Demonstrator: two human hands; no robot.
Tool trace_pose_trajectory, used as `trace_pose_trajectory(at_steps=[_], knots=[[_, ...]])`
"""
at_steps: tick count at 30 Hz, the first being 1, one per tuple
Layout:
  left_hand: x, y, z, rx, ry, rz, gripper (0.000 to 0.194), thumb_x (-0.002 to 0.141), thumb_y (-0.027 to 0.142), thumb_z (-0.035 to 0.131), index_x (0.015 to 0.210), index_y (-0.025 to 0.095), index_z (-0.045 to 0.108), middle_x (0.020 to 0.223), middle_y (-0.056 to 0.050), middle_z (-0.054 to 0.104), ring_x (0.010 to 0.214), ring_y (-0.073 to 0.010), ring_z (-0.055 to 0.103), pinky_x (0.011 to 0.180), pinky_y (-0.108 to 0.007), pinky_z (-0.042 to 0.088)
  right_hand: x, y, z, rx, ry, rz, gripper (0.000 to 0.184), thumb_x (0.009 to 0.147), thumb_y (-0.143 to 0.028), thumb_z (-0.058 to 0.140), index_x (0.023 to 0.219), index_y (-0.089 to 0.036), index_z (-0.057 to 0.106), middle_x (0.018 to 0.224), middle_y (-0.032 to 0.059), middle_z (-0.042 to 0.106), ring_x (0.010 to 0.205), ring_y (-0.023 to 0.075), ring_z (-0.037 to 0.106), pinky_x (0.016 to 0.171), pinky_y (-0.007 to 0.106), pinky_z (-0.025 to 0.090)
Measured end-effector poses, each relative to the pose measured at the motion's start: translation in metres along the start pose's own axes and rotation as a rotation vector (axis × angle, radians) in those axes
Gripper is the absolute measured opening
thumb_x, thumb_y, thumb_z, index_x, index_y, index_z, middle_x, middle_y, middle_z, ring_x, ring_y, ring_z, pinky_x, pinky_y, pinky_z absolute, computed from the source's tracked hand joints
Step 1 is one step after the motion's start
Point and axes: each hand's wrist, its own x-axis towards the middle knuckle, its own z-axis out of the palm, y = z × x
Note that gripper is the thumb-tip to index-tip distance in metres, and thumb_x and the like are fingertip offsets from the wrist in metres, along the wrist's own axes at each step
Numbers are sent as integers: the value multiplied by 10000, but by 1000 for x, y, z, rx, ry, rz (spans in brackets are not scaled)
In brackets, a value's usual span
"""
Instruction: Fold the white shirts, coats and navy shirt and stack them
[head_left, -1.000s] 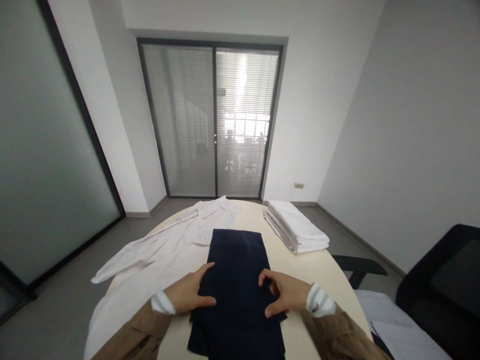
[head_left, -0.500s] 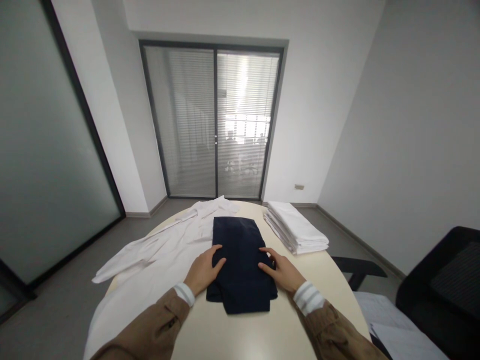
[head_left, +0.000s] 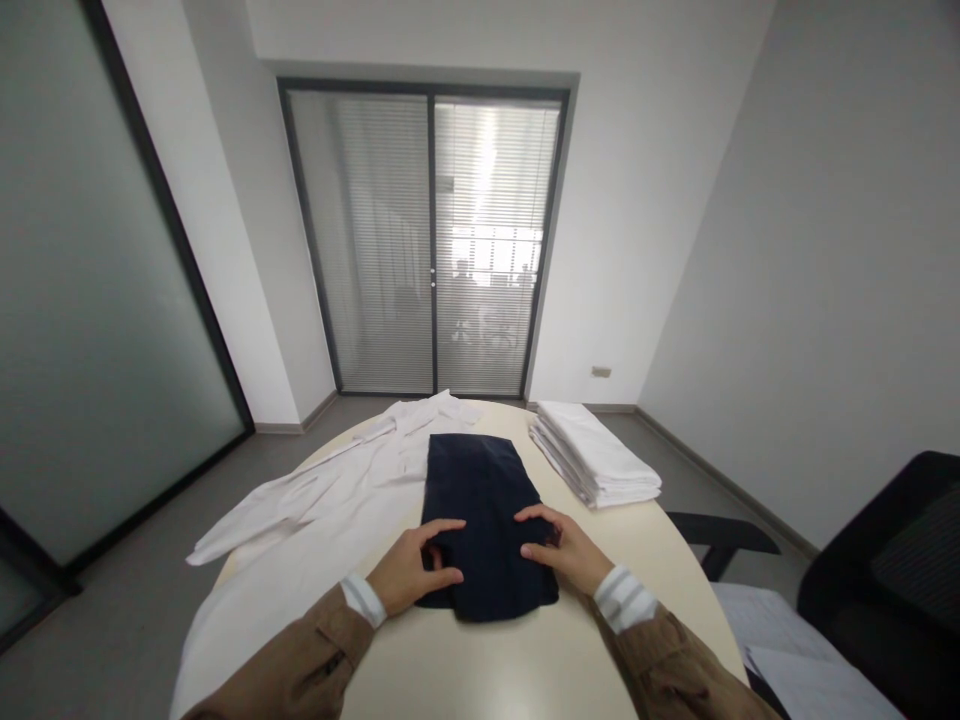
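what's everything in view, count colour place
table: 1, cream, centre
folded garment: 1, dark navy, mid-table
spread garment: apparently 1, white, table's left
folded stack: 1, white, table's right
chair: 1, black, right
sheets: count unclear, white, by chair
glass panels: 2, grey, back
frosted panel: 1, greenish, left
walls: 2+, pale, back, right
wall fitting: 1, pale, back, low
floor: 1, grey, below
sleeves: 2, brown, forearms
cuffs: 2, striped white, wrists
left hand: 1, bare, folded garment's left
right hand: 1, bare, folded garment's right

The cloth (head_left: pixel 484 480) is navy, sleeves (head_left: pixel 292 655) brown — cuffs (head_left: pixel 624 598) white, grey-striped.
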Motion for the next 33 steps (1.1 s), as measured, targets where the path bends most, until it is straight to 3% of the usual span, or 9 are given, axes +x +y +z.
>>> trace_pose_trajectory(at_steps=[2, 5, 7, 10, 13, 17, 25, 29, 33], knots=[[1, 0, 4, -144, 45, -11, 612, 702, 338, 794, 1260, 191, 591, 890, -30, 682, 786, -172, 629, 701, -274, 509, 2, 2, 0, 33, 71, 5, 517, 666, -483, 815, 1051, -220, 591, 898, 12, 617, 780, 172, 602, 694, 292, 504], [4, -1, 8, -335, 140, -68, 568, 718, 333, 757, 1223, 192, 540, 1087, -85, 654, 874, -203, 641, 578, -242, 520, 3, 6, 0, 118, 61, 43, 671, 570, -453, 875, 1103, -242, 526, 806, -26, 573, 693, 146, 575, 632, 267, 486], [6, -2, 10, -414, 189, -97, 567, 715, 347, 750, 1204, 200, 505, 1076, -76, 640, 844, -199, 642, 508, -225, 513, 4, 7, -1, 131, 30, 57, 752, 550, -418, 890, 1175, -241, 510, 817, -25, 587, 690, 143, 581, 645, 273, 498], [7, -2, 11, -458, 227, -95, 555, 708, 331, 753, 1182, 203, 493, 981, -32, 650, 811, -175, 650, 623, -272, 574, 3, 5, -1, 47, 44, 34, 742, 609, -392, 857, 1253, -227, 526, 936, 13, 638, 771, 165, 615, 722, 307, 527], [5, 2, 10, -353, 250, -55, 464, 750, 319, 710, 1162, 197, 534, 957, -23, 671, 829, -176, 666, 773, -315, 576, 0, -1, -3, -157, 96, -33, 606, 679, -390, 805, 1219, -216, 592, 1031, 51, 670, 874, 208, 637, 802, 348, 536], [2, 8, 6, -195, 279, 3, 374, 798, 347, 659, 1131, 196, 580, 1043, -50, 685, 891, -209, 680, 817, -338, 574, -3, -8, -7, -424, 136, -127, 475, 733, -418, 765, 1154, -227, 656, 1035, 68, 704, 923, 243, 647, 857, 380, 523], [3, 0, 9, -14, 328, 149, 431, 828, 297, 633, 1243, 228, 541, 1219, -61, 638, 1082, -220, 639, 966, -368, 525, -3, -9, -9, -605, 208, -316, 269, 853, -370, 654, 1093, -256, 693, 1052, 94, 644, 966, 244, 600, 869, 394, 495], [-2, 4, 2, 324, 317, 203, 261, 863, 344, 599, 1097, 246, 663, 1038, -57, 717, 969, -239, 669, 900, -372, 523, -6, -14, -10, -846, 271, -478, 196, 765, -215, 693, 957, -251, 714, 1325, 117, 492, 1197, 321, 451, 973, 500, 395], [-10, 11, -11, 510, 109, 241, 327, 879, 403, 582, 1157, 266, 686, 758, -27, 732, 671, -205, 683, 703, -320, 522, -10, -21, -7, -961, 96, -482, 252, 638, -143, 721, 857, -223, 624, 1275, 80, 551, 1222, 325, 418, 1015, 524, 315]])
